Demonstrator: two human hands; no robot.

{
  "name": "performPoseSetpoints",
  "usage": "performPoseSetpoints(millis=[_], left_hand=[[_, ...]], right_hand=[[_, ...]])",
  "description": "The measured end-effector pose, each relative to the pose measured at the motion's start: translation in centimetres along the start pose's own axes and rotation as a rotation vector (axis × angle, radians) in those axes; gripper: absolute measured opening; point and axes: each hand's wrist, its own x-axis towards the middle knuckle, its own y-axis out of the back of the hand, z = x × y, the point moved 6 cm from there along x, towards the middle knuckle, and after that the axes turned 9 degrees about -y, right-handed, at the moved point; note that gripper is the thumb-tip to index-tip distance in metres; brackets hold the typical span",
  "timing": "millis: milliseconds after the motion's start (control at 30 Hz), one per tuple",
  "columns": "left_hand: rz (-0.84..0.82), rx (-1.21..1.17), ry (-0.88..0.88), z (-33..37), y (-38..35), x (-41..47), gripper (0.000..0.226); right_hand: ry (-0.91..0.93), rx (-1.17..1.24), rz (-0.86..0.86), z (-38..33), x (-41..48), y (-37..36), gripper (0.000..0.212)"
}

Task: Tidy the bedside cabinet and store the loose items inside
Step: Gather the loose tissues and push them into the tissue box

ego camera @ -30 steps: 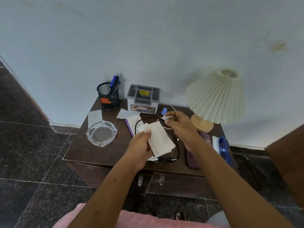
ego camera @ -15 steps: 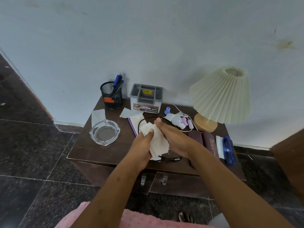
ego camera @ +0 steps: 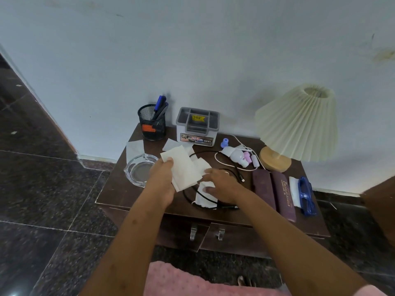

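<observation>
Left hand [ego camera: 160, 182] grip closed on stacked tissues [ego camera: 184, 167]—right hand [ego camera: 220, 184] fingers pinching a crumpled tissue [ego camera: 204, 196] on the cabinet [ego camera: 119, 189].

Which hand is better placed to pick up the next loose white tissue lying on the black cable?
Right. The right hand already rests on the crumpled white tissue over the black cable, while the left hand is occupied gripping the stack of white tissues.

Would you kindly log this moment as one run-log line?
left hand: holds tissue stack | right hand: on crumpled tissue | cabinet doors: shut
</observation>
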Motion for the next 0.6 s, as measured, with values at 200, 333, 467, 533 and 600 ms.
performPoseSetpoints(millis=[200, 333, 467, 533, 600], left_hand=[[0.012, 0.059, -0.005, -0.3, 0.1, 0.5, 0.031], [0.020, 0.099, -0.015, -0.6, 0.2, 0.8, 0.027], [0.019, 0.111, -0.025, -0.8, 0.3, 0.9, 0.019], [0.023, 0.128, -0.021, -0.8, 0.3, 0.9, 0.019], [0.014, 0.139, -0.020, -0.8, 0.3, 0.8, 0.023]], right_hand=[[-0.004, -0.155, 0.106, 0.0, 0.1, 0.4, 0.039], [-0.029, -0.181, 0.148, -0.2, 0.3, 0.5, 0.036], [-0.053, -0.092, 0.190, 0.7, 0.4, 1.2, 0.045], [-0.095, 0.053, 0.204, 1.4, 0.3, 1.8, 0.045], [-0.161, 0.159, 0.258, 2.2, 0.2, 2.6, 0.039]])
